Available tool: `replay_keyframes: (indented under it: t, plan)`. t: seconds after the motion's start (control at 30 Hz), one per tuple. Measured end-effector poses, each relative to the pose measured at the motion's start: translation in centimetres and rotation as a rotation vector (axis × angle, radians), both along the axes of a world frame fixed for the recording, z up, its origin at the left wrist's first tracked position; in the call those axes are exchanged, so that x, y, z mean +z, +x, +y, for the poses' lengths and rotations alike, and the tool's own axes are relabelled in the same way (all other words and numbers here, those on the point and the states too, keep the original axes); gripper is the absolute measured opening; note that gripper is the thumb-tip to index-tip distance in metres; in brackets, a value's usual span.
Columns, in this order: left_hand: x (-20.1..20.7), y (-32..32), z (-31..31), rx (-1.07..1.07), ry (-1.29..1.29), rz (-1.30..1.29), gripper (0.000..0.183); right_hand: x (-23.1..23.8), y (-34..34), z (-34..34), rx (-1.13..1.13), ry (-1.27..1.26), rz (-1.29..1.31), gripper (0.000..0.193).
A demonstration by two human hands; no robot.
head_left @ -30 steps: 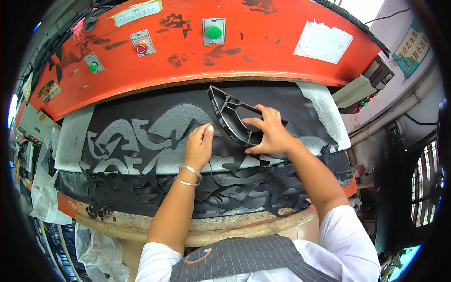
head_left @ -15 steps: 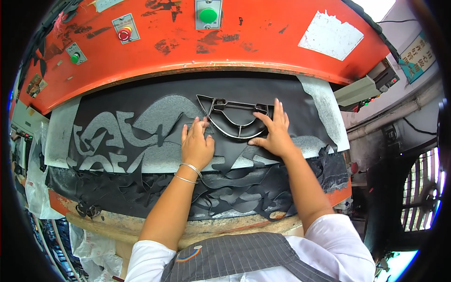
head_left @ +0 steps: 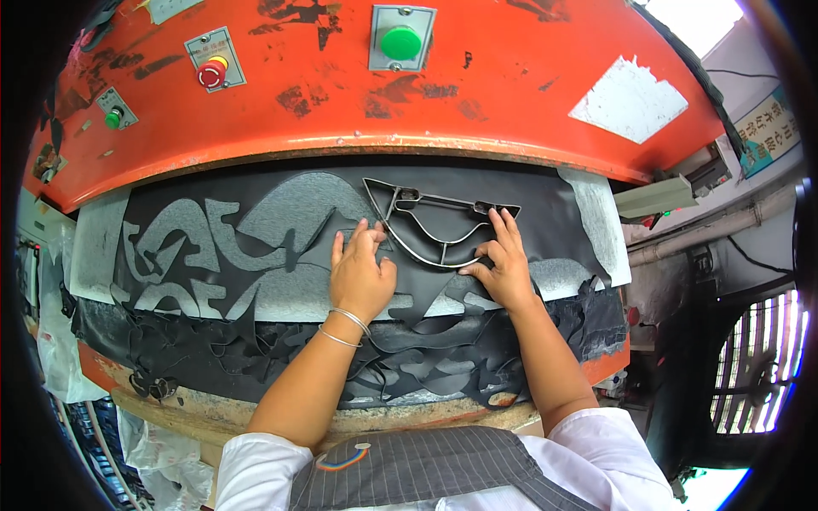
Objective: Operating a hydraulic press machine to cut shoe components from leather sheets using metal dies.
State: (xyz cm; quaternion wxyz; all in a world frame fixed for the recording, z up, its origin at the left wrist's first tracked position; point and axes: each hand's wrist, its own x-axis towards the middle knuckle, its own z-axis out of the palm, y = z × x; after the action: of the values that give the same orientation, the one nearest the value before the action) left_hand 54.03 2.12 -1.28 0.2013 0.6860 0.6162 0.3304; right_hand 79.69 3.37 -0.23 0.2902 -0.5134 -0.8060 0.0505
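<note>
A metal cutting die (head_left: 443,244), a curved steel outline with cross braces, lies on a black sheet of leather-like material (head_left: 545,204). My right hand (head_left: 504,268) grips its right part, the thumb at the lower curved edge and the fingers reaching over toward the upper right end. By the die's lower left edge is my left hand (head_left: 362,277), its fingers bent and apart, fingertips at or very near the metal. I cannot tell whether they touch. Left of the die, curved cut-outs in the sheet bare a grey-white board (head_left: 298,209).
An orange press beam (head_left: 494,111) spans the back, bearing a green button (head_left: 400,43), a red knob (head_left: 211,73) and a smaller green button (head_left: 113,117). Black offcuts (head_left: 417,362) hang along the near edge. Clear plastic bags (head_left: 64,332) hang at the left.
My right hand's fingers have drawn in from beyond the die's right end onto it, uncovering its pointed right tip. The left hand stays by the left edge. The whole view has shifted slightly.
</note>
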Motion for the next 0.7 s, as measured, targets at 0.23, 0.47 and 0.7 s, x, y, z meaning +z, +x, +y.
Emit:
replay_keyframes:
  t: [0.23,0.47,0.7]
  plan:
    - [-0.5,-2.1,0.0,-0.001,0.043,-0.289,0.032,1.5,-0.6,-0.7,-0.005,0.059,-0.158,0.068]
    - [8.9,-20.6,1.1,0.462,0.537,-0.686,0.026,13.3,-6.8,-2.3,0.08,0.238,0.188,0.063]
    - [13.5,-35.3,-2.4,0.697,0.941,-0.221,0.036,17.0,-14.6,-2.1,0.135,0.282,0.172,0.027]
